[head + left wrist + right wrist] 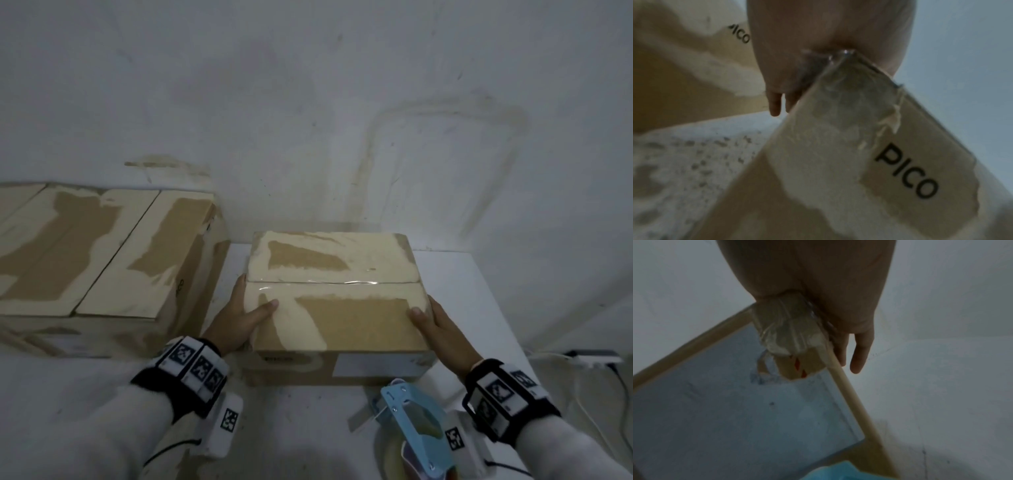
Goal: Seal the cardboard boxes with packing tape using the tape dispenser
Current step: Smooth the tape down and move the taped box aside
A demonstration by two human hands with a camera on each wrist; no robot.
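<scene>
Brown cardboard, scuffed pale where old tape has torn its skin: the small brown cardboard box (337, 301) sits square in front of me on the white tabletop (472, 308), its long axis running left to right, with a strip of clear packing tape (329, 283) already along the centre seam. From the head view my left hand (239, 317) clasps the box's left end and my right hand (440, 323) its right end, thumbs lying on the top, the rest wrapped down the sides; both grips are closed on the box. The blue plastic tape dispenser (412, 428) lies on the tabletop near me, just below my right wrist, so the right hand is the nearer one to it, and I judge it would take it up. A larger brown cardboard box (99, 253) stands to the left, its seam showing no tape that I can make out.

The left wrist view shows my palm pressed on the box's end face, over the tape's turned-down tail (849, 97), fingers (774, 104) reaching down behind.

The right wrist view shows the same at the other end: my palm over a crinkled tape tail (789, 331), fingers (859, 353) down the side, a corner of the dispenser at the lower edge.
</scene>
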